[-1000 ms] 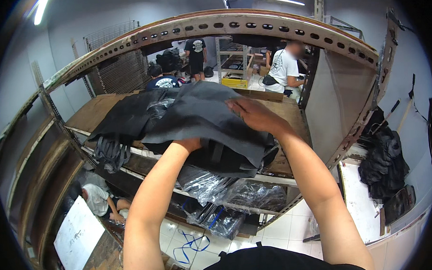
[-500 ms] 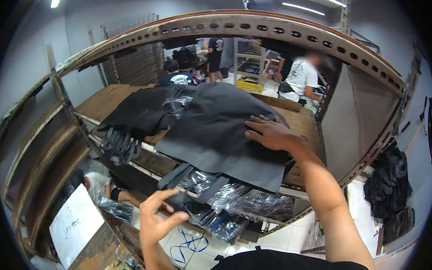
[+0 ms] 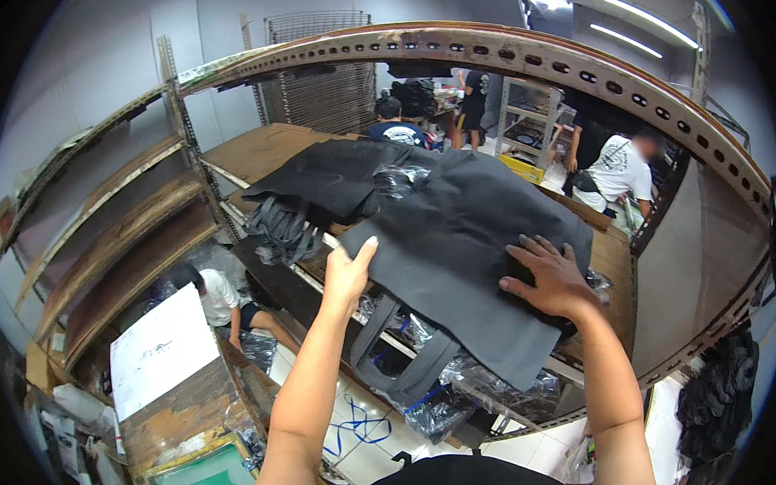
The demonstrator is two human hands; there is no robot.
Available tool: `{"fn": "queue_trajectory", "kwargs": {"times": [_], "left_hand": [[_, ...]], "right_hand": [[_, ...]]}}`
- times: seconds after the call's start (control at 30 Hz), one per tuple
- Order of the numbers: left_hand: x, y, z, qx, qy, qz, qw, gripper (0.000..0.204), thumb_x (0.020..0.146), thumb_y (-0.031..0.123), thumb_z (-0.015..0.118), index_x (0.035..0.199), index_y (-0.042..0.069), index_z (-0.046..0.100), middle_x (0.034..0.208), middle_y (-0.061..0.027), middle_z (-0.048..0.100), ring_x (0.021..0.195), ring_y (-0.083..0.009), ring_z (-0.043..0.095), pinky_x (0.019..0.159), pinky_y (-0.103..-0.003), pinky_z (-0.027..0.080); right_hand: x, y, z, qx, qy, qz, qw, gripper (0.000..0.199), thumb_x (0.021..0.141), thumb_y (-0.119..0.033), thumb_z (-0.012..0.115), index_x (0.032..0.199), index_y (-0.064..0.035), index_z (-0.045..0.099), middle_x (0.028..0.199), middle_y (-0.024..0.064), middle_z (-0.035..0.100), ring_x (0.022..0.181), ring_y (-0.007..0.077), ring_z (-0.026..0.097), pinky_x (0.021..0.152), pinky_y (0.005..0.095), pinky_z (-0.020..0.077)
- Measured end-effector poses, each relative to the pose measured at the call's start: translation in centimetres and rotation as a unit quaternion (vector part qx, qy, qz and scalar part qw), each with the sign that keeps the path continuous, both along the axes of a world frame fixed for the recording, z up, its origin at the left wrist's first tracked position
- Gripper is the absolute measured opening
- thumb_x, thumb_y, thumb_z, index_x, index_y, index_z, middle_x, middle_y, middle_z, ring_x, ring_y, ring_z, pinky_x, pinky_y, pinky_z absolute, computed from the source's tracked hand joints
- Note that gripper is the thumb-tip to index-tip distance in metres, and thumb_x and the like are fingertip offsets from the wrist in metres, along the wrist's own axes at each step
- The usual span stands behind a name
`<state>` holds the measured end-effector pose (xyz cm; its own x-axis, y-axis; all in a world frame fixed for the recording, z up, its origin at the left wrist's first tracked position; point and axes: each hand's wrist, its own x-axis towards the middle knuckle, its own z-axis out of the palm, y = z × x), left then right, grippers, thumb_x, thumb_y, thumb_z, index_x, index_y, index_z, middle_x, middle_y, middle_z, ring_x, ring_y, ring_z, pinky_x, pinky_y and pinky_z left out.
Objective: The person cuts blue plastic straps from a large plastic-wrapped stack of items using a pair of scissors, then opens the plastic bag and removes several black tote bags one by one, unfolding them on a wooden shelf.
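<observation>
My left hand (image 3: 348, 276) has its fingers closed over the near-left edge of the dark grey fabric bag (image 3: 470, 257). My right hand (image 3: 550, 280) lies flat on it, fingers spread, gripping nothing. The bag rests atop a stack on the wooden shelf (image 3: 261, 153), partly overhanging. I judge it soft, light and limp; best taken by edges or its dangling straps (image 3: 392, 353).

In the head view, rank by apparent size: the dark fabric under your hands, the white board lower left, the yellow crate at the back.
1. Dark fabric, under the left hand and right hand.
2. White board.
3. Yellow crate, smallest, though it is farther away, so its true size is unsure.
</observation>
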<state>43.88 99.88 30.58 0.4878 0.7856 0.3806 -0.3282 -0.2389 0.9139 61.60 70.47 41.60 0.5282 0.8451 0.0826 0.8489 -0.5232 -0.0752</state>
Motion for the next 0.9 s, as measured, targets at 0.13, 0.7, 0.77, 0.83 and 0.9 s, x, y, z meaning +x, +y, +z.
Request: {"fn": "queue_trajectory", "kwargs": {"times": [0.13, 0.7, 0.77, 0.83, 0.9], "left_hand": [[2.7, 3.3, 6.3, 0.295, 0.123, 0.135, 0.938, 0.043, 0.098, 0.034, 0.064, 0.103, -0.009, 0.069, 0.096, -0.0309, 0.070, 0.097, -0.0445, 0.070, 0.084, -0.047, 0.053], [-2.4, 41.8, 1.9, -0.118, 0.104, 0.257, 0.953, 0.066, 0.100, 0.047, 0.063, 0.140, -0.004, 0.049, 0.119, -0.0199, 0.063, 0.090, -0.0272, 0.068, 0.067, -0.042, 0.058], [-1.4, 39.9, 1.1, -0.147, 0.105, 0.235, 0.955, 0.061, 0.098, 0.054, 0.063, 0.120, -0.004, 0.061, 0.095, -0.0149, 0.066, 0.070, -0.0218, 0.066, 0.056, -0.037, 0.056], [-1.7, 40.0, 2.0, -0.199, 0.147, 0.133, 0.960, 0.035, 0.088, 0.034, 0.074, 0.091, 0.001, 0.064, 0.069, -0.0067, 0.061, 0.050, -0.0186, 0.055, 0.045, -0.033, 0.048], [-0.6, 39.4, 3.1, -0.203, 0.213, 0.126, 0.947, 0.020, 0.073, 0.012, 0.076, 0.082, 0.001, 0.062, 0.062, -0.0045, 0.056, 0.042, -0.0174, 0.048, 0.038, -0.031, 0.038]], "right_hand": [[0.4, -0.5, 0.3, 0.168, 0.024, -0.035, 0.985, 0.066, 0.096, -0.051, 0.065, 0.147, -0.0131, 0.052, 0.155, 0.0153, 0.046, 0.148, 0.0363, 0.037, 0.121, 0.0582, 0.0251], [0.0, -11.5, -1.2, 0.449, 0.095, -0.071, 0.886, 0.043, 0.088, -0.004, 0.073, 0.129, -0.0008, 0.062, 0.130, 0.0162, 0.063, 0.124, 0.0303, 0.059, 0.110, 0.0381, 0.0410], [-0.3, -12.0, -1.5, 0.431, 0.083, -0.101, 0.893, 0.044, 0.086, -0.001, 0.073, 0.129, -0.0004, 0.062, 0.130, 0.0160, 0.063, 0.125, 0.0294, 0.058, 0.110, 0.0379, 0.0409], [-0.3, -12.1, -1.6, 0.418, 0.076, -0.114, 0.898, 0.046, 0.085, 0.001, 0.073, 0.129, 0.0000, 0.062, 0.131, 0.0157, 0.063, 0.126, 0.0285, 0.058, 0.110, 0.0377, 0.0408], [-0.6, -12.2, -1.5, 0.402, 0.065, -0.124, 0.905, 0.048, 0.083, 0.003, 0.073, 0.130, 0.0003, 0.061, 0.131, 0.0155, 0.063, 0.127, 0.0277, 0.058, 0.110, 0.0374, 0.0408]]}}
